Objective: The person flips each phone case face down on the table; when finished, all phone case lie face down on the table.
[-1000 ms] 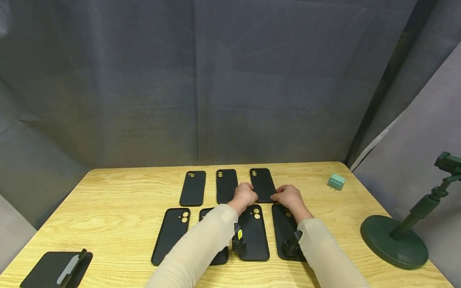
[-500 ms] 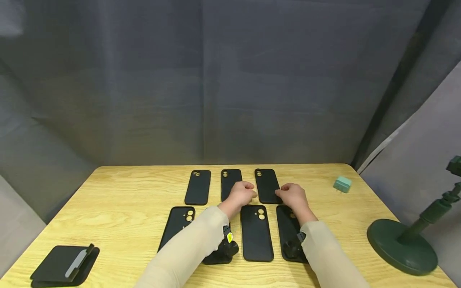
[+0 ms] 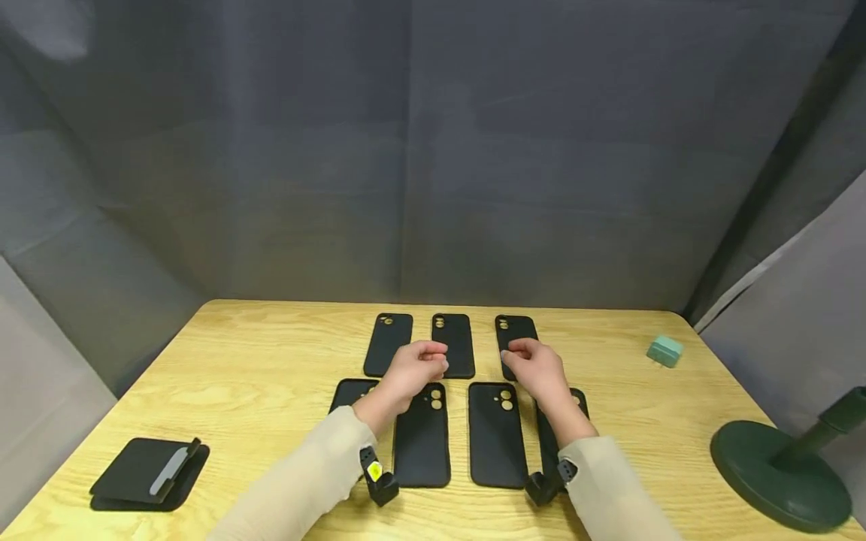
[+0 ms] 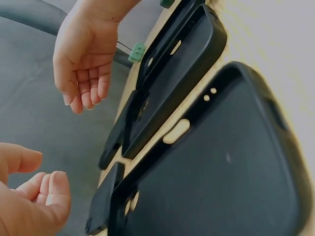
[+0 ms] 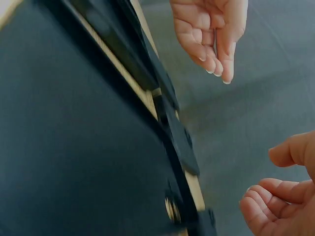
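Both hands hover over two rows of black phone cases, holding nothing. My left hand [image 3: 406,372], fingers loosely bent, is over the gap between the back left case [image 3: 388,342] and the back middle case [image 3: 461,346]. The right hand [image 3: 541,376] overlaps the back right case [image 3: 517,327], thumb and fingers apart. Nearer me lie two front cases [image 3: 421,447] [image 3: 497,439], and a far right front case [image 3: 582,401] and a far left front case [image 3: 346,392] are partly hidden by my arms. The left wrist view shows a front case [image 4: 216,162] hollow side up.
A black folded holder [image 3: 135,469] with a grey strip lies at the table's left. On the right are a mint-green plug adapter [image 3: 665,350] and a dark green round stand base [image 3: 778,477]. A grey curtain [image 3: 406,150] hangs behind the wooden table [image 3: 271,353].
Both hands have come away from the back right case's near corners. The left hand moved left, and the right hand lifted over that case. The head view has turned left; the cases stayed put.
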`<state>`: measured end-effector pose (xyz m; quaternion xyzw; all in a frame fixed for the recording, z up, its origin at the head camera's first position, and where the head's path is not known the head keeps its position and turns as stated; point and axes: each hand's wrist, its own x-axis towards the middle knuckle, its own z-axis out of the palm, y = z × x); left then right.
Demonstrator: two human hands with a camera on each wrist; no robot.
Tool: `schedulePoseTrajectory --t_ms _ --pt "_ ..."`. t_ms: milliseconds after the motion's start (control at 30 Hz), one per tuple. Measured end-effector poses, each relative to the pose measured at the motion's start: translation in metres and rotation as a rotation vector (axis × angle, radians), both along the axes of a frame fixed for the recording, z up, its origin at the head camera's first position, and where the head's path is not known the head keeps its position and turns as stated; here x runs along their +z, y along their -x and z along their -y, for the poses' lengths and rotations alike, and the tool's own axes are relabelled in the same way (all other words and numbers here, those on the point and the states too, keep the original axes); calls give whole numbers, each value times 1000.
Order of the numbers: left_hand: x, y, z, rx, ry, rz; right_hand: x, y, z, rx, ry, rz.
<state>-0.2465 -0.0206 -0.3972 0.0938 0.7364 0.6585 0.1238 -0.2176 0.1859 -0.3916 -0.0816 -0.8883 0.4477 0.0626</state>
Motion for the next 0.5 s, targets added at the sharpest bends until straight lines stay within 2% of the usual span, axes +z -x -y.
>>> schedulePoseTrajectory --t_ms 200,500 --pt "9 -6 31 74 -15 -26 2 -10 26 68 24 -38" --pt "0 -14 90 209 49 -46 -7 -35 70 224 122 -29"
